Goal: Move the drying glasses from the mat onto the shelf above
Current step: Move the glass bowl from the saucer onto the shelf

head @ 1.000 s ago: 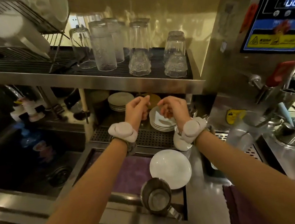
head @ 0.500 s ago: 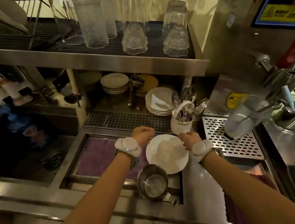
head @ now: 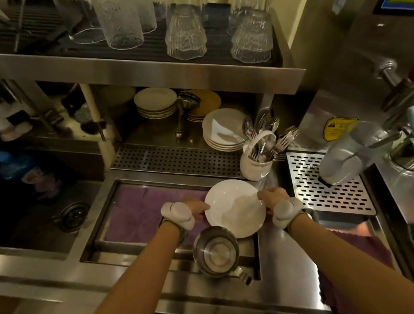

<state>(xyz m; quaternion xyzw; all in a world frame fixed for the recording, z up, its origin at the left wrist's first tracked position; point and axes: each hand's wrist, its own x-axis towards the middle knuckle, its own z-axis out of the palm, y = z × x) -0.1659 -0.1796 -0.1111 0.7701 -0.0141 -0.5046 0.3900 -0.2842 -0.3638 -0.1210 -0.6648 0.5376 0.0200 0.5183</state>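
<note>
Several clear glasses [head: 184, 33] stand upside down on the black ribbed liner of the steel shelf [head: 190, 71] above the counter. Below lies the purple mat [head: 142, 211] in a recessed steel tray; no glass shows on it. A white plate [head: 234, 209] rests at the mat's right end. My left hand [head: 194, 208] grips the plate's left rim and my right hand [head: 273, 197] grips its right rim. Both wrists wear white bands.
A steel pitcher [head: 216, 251] stands just in front of the plate. A white cutlery holder [head: 257, 162] with forks and spoons stands behind it. Stacked plates [head: 223, 131] sit under the shelf. A sink [head: 32, 204] lies left, a dispenser machine [head: 357, 34] and slotted drip tray [head: 326, 184] right.
Both hands came down from under the shelf to the white plate and now hold its two rims. The camera tilted lower and nearer the counter.
</note>
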